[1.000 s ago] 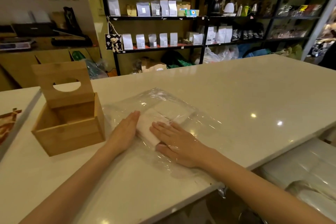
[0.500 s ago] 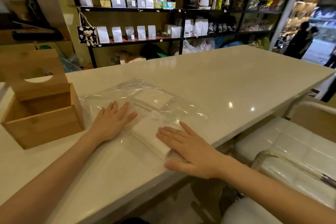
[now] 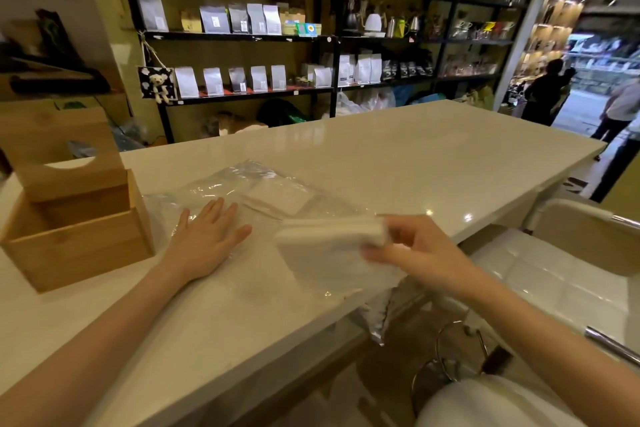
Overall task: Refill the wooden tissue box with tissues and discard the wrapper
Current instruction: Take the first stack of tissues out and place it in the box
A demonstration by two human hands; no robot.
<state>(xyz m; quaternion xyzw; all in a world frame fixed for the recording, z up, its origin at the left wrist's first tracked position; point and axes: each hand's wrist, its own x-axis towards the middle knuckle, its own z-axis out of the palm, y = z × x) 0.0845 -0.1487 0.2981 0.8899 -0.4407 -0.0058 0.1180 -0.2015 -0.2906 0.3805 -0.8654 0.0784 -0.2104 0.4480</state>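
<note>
Both forearms are bare, with no sleeves, rings or watch on the 2 hands.

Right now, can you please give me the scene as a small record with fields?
surface: white counter
wooden tissue box: at left, lid up, looks empty
wrapper: clear plastic, lying flat on the counter
left hand: flat, open, pressing the wrapper down
right hand: grip closed on tissue stack, lifted at the wrapper's near end
remaining tissues: a second stack inside the wrapper
</note>
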